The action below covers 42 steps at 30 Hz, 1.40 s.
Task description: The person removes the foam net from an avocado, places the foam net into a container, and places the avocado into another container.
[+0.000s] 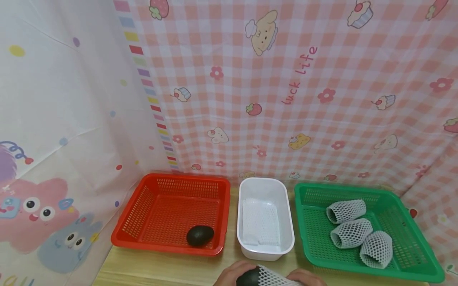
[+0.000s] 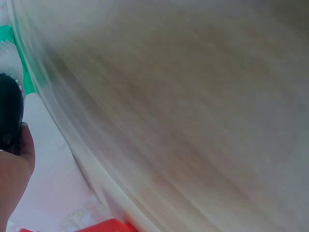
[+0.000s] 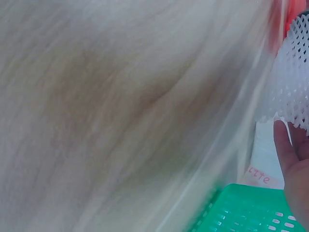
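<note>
At the bottom edge of the head view, my left hand (image 1: 230, 274) grips a dark avocado (image 1: 248, 277) by its left end. A white foam net sleeve (image 1: 273, 278) covers the avocado's right part, and my right hand (image 1: 307, 277) holds the sleeve's far end. The left wrist view shows the avocado (image 2: 10, 113) with the left thumb (image 2: 27, 142) along it. In the right wrist view, the fingers (image 3: 285, 150) are at the edge of the net sleeve (image 3: 292, 79). The lower parts of both hands are cut off in the head view.
On the wooden table (image 1: 143, 268), a red basket (image 1: 171, 247) at left holds another avocado (image 1: 199, 235). A white basket (image 1: 265, 248) stands in the middle. The green basket (image 1: 311, 254) at right holds three foam net sleeves (image 1: 352, 233). A checked curtain (image 1: 229, 119) hangs behind.
</note>
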Each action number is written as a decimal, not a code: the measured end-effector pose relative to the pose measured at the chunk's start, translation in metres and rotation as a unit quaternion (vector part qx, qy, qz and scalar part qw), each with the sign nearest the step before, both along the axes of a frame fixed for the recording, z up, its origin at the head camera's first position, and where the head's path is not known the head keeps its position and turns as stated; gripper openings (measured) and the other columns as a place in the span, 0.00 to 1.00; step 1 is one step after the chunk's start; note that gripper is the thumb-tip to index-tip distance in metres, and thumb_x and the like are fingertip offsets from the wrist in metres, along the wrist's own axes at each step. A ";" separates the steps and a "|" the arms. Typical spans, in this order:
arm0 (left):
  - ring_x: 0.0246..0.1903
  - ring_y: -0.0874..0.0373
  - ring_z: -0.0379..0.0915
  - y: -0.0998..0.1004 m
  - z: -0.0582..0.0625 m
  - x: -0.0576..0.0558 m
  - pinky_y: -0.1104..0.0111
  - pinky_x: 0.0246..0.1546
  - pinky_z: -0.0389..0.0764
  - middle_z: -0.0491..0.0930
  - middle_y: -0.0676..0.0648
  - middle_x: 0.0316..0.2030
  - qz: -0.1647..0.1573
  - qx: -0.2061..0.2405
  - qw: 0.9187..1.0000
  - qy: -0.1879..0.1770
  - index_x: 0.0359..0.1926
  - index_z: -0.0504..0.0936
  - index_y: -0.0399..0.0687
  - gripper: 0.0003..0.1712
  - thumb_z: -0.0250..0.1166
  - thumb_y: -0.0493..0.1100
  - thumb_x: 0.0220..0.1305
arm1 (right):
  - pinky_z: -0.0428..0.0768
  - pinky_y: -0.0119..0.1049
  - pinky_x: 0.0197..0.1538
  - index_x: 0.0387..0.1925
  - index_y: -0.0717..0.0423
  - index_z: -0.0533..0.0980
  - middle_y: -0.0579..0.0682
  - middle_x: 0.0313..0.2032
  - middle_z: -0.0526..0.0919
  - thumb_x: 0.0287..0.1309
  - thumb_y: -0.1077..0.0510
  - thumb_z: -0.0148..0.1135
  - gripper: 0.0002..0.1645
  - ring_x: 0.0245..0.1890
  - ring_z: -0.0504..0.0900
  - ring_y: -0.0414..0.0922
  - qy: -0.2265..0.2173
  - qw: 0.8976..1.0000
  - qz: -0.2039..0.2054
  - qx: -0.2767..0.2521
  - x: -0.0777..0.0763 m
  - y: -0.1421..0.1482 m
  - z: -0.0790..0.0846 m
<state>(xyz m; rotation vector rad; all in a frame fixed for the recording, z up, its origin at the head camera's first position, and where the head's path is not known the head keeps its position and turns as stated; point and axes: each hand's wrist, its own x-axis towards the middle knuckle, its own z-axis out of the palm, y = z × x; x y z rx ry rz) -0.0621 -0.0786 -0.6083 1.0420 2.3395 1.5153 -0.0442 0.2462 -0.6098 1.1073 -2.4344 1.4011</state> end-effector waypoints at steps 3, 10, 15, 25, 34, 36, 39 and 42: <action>0.60 0.60 0.73 -0.003 0.005 0.002 0.66 0.61 0.77 0.77 0.42 0.62 0.000 0.014 0.998 -0.058 0.67 0.77 0.40 0.36 0.76 0.49 0.63 | 0.76 0.21 0.45 0.46 0.54 0.84 0.44 0.43 0.87 0.55 0.74 0.66 0.19 0.43 0.84 0.38 0.013 1.000 -0.009 -0.002 0.002 0.001 0.003; 0.56 0.59 0.75 -0.011 -0.006 0.000 0.67 0.56 0.80 0.77 0.45 0.59 0.012 0.047 0.999 0.019 0.67 0.78 0.43 0.35 0.77 0.50 0.62 | 0.79 0.26 0.41 0.46 0.54 0.85 0.42 0.44 0.87 0.58 0.74 0.64 0.18 0.43 0.84 0.35 -0.004 0.999 -0.029 0.015 0.007 0.005 0.013; 0.55 0.57 0.76 -0.013 -0.031 -0.006 0.69 0.54 0.79 0.77 0.45 0.57 0.038 0.077 0.983 0.159 0.67 0.77 0.47 0.37 0.80 0.47 0.58 | 0.79 0.26 0.42 0.49 0.53 0.84 0.44 0.45 0.87 0.57 0.76 0.63 0.23 0.44 0.84 0.37 0.004 1.000 -0.014 0.001 0.007 0.010 0.018; 0.56 0.59 0.77 -0.021 -0.059 -0.005 0.66 0.59 0.77 0.75 0.53 0.62 0.080 0.043 0.993 0.069 0.69 0.76 0.64 0.42 0.82 0.54 0.55 | 0.78 0.24 0.43 0.50 0.48 0.85 0.41 0.45 0.87 0.53 0.79 0.62 0.29 0.43 0.85 0.37 0.022 0.999 -0.030 -0.019 0.011 0.013 0.033; 0.55 0.55 0.77 -0.024 0.018 0.011 0.65 0.56 0.81 0.78 0.43 0.59 0.097 0.062 0.989 0.095 0.66 0.79 0.49 0.38 0.83 0.46 0.54 | 0.78 0.21 0.42 0.47 0.48 0.86 0.39 0.43 0.88 0.43 0.79 0.71 0.31 0.40 0.86 0.37 0.055 0.993 -0.087 -0.055 0.016 0.007 0.047; 0.55 0.54 0.78 -0.023 0.033 0.015 0.64 0.57 0.81 0.79 0.42 0.58 0.111 0.061 0.988 0.091 0.64 0.80 0.49 0.38 0.84 0.45 0.52 | 0.78 0.20 0.41 0.45 0.47 0.87 0.39 0.41 0.89 0.36 0.78 0.77 0.33 0.38 0.86 0.36 0.073 0.988 -0.125 -0.057 0.016 0.003 0.050; 0.54 0.54 0.78 -0.024 0.043 0.017 0.64 0.56 0.81 0.79 0.41 0.57 0.129 0.053 0.983 0.118 0.63 0.81 0.48 0.39 0.86 0.42 0.48 | 0.79 0.21 0.38 0.42 0.47 0.87 0.39 0.38 0.89 0.33 0.78 0.79 0.33 0.34 0.87 0.36 0.064 0.980 -0.174 -0.068 0.019 -0.002 0.057; 0.54 0.54 0.78 -0.026 0.048 0.017 0.64 0.55 0.81 0.80 0.41 0.57 0.149 0.050 0.976 0.148 0.62 0.81 0.49 0.42 0.87 0.38 0.44 | 0.80 0.24 0.35 0.39 0.46 0.88 0.39 0.36 0.89 0.37 0.78 0.79 0.29 0.32 0.86 0.37 0.025 0.973 -0.218 -0.072 0.022 -0.008 0.068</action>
